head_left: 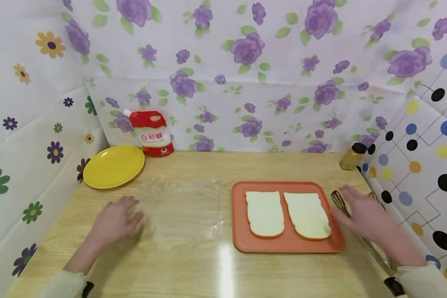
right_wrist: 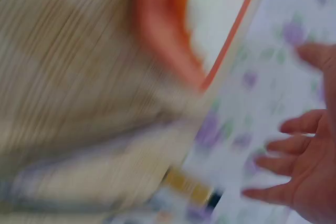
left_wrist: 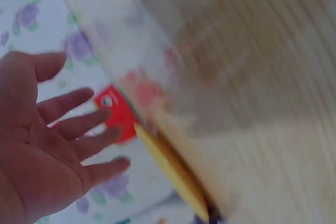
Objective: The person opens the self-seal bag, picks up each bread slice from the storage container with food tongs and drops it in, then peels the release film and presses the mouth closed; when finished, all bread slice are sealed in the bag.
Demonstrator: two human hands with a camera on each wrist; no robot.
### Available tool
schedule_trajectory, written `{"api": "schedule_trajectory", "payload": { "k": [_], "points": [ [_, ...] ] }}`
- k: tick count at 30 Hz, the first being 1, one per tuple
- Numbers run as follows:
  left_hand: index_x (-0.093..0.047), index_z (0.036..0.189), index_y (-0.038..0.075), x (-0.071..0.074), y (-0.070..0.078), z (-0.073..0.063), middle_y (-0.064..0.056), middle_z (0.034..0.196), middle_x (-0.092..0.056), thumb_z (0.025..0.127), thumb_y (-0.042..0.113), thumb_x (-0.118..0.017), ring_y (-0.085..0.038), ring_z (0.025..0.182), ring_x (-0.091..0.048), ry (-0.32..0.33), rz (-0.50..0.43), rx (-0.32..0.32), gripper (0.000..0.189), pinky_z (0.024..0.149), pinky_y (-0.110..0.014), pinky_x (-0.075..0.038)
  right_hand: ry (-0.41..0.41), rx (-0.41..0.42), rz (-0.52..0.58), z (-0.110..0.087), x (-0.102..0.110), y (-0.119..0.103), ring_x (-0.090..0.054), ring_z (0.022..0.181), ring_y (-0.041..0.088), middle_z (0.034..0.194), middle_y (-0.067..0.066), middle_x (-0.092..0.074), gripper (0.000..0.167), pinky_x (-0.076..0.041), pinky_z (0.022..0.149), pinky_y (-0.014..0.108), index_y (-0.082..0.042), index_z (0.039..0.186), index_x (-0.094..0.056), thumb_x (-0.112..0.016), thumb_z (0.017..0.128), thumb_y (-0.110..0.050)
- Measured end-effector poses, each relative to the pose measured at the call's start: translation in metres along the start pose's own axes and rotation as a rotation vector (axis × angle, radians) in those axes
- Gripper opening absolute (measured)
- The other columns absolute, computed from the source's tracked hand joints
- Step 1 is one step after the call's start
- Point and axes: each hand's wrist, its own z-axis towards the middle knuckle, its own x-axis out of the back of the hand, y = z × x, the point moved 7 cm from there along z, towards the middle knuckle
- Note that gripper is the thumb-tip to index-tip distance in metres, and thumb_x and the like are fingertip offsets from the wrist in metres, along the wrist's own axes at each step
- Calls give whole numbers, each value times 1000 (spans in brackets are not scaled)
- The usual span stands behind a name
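My left hand (head_left: 113,219) hangs over the table beside the left edge of a clear plastic sheet (head_left: 184,211), fingers spread and holding nothing. In the left wrist view its palm and loosely bent fingers show. On the other side, my right hand (head_left: 365,217) is held above a pair of metal tongs (head_left: 374,252), hiding part of them; it is empty too, its fingers apart in the right wrist view. Left of that hand lies an orange-red tray (head_left: 288,245) bearing a left bread slice (head_left: 265,213) and a right bread slice (head_left: 307,215), side by side.
At the back left a yellow plate (head_left: 113,165) leans by the patterned wall, with a red and white sugar pouch (head_left: 154,134) standing beside it. A small yellow jar with a black lid (head_left: 352,156) stands at the back right. Patterned cloth encloses the table (head_left: 179,269) on three sides.
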Motion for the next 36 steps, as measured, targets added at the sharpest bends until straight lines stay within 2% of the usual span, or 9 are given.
{"api": "schedule_trajectory", "payload": {
  "k": [2,3,5,9,15,18,22,29,36],
  "points": [
    [-68,113,-5,-6,12,7,-24,104,-70,88,15,-74,-34,80,-66,24,-45,-32,32,77,-57,-54,76,135,51,16,-4,-37,-69,77,32,119,28,-65,53,-56,71,54,7,128,-60,-78,87,-21],
    [-69,110,-4,-10,19,10,-21,101,-71,88,13,-74,-31,76,-66,33,-69,-44,29,72,-53,-55,110,202,75,24,-7,-56,-69,68,28,110,24,-69,44,-57,64,50,6,121,-65,-79,85,-15],
    [-70,112,-4,-20,32,17,-20,102,-71,88,12,-74,-31,80,-68,44,-92,-63,29,75,-52,-56,109,286,98,41,-18,-95,-71,76,28,107,19,-72,39,-58,69,48,3,118,-69,-79,85,-14],
    [-67,121,-5,-40,55,33,-29,123,-63,88,13,-76,-51,117,-56,52,-118,-128,39,92,-65,-46,3,381,88,79,-49,-163,-67,106,32,119,17,-69,39,-53,87,54,0,122,-70,-75,91,-22],
    [-59,137,1,-77,62,48,-33,145,-44,93,27,-72,-58,138,-27,-101,-161,-100,53,100,-79,-25,-149,428,-96,127,-103,-229,-58,122,32,129,13,-65,42,-46,94,58,-7,122,-69,-72,92,-36],
    [-54,143,4,-87,59,49,-33,151,-35,94,32,-70,-59,141,-18,-151,-171,-82,59,102,-81,-13,-208,425,-152,140,-121,-245,-55,126,34,132,11,-63,44,-44,94,60,-12,119,-70,-74,89,-43],
    [-52,145,7,-91,57,50,-32,154,-30,94,34,-70,-58,142,-12,-161,-177,-88,61,101,-82,-6,-280,381,-168,150,-139,-252,-52,129,31,133,6,-63,45,-42,95,59,-17,113,-71,-75,86,-52],
    [-51,147,9,-94,52,50,-33,156,-24,97,33,-64,-61,141,-8,-212,-184,-88,56,99,-84,-1,-362,355,-219,152,-155,-257,-56,102,19,101,-3,-64,35,-44,83,48,-23,83,-68,-74,84,-58],
    [-51,148,11,-96,44,53,-31,157,-24,97,34,-65,-61,141,-9,-247,-167,-77,58,98,-84,-2,-376,365,-267,156,-153,-261,-56,95,17,89,-5,-59,37,-44,83,46,-21,83,-69,-75,83,-58]
  ]
}}
